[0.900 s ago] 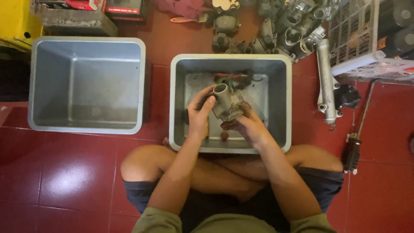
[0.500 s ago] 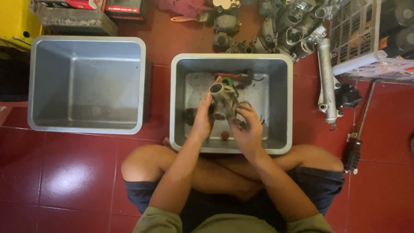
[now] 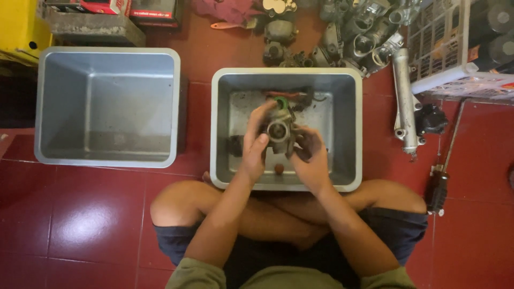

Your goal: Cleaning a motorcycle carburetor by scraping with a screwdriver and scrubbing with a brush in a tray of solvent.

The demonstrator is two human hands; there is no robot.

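I sit cross-legged on a red tiled floor and hold a grimy metal carburetor (image 3: 279, 130) over a grey metal tub (image 3: 348, 107). My left hand (image 3: 255, 143) grips its left side, fingers wrapped over the top. My right hand (image 3: 309, 156) holds its right side from below. The round bore of the carburetor faces up at me. Under it in the tub lie a green ring part (image 3: 281, 101), a red-handled tool (image 3: 273, 93) and a small brown ball (image 3: 278, 168).
An empty grey tub (image 3: 107, 107) stands to the left. Several metal engine parts (image 3: 342, 32) lie beyond the tub. A metal fork leg (image 3: 404, 101), a white wire basket (image 3: 455, 43) and a screwdriver (image 3: 441, 176) are on the right.
Both hands have turned the carburetor, so its round bore now faces the camera. My right hand has shifted up along its right side.
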